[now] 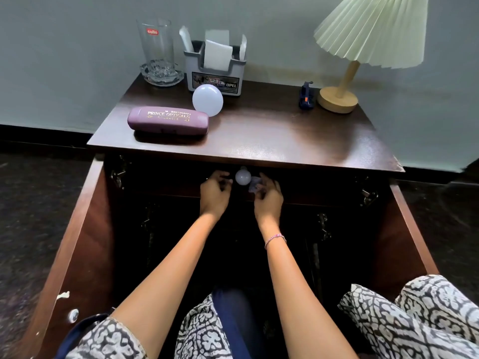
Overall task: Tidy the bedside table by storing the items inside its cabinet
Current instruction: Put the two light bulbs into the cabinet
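The dark wooden bedside table [285,136] has both cabinet doors swung open. Both my hands reach into the dark cabinet, onto its shelf. A small white bulb [243,176] stands there between them. My left hand [215,190] has its fingers curled against the bulb's left side; whether it grips the bulb is unclear. My right hand [268,199] pinches a small pale bluish object [255,183] just right of the bulb. On the tabletop lie a purple glasses case [168,121] and a larger white bulb [207,100].
At the back of the tabletop stand a glass tumbler [155,42] in a glass ashtray [162,75], a grey napkin holder [215,72], a small blue object [305,95] and a pleated lamp [338,98]. The open left door [72,229] and right door [409,229] flank my arms.
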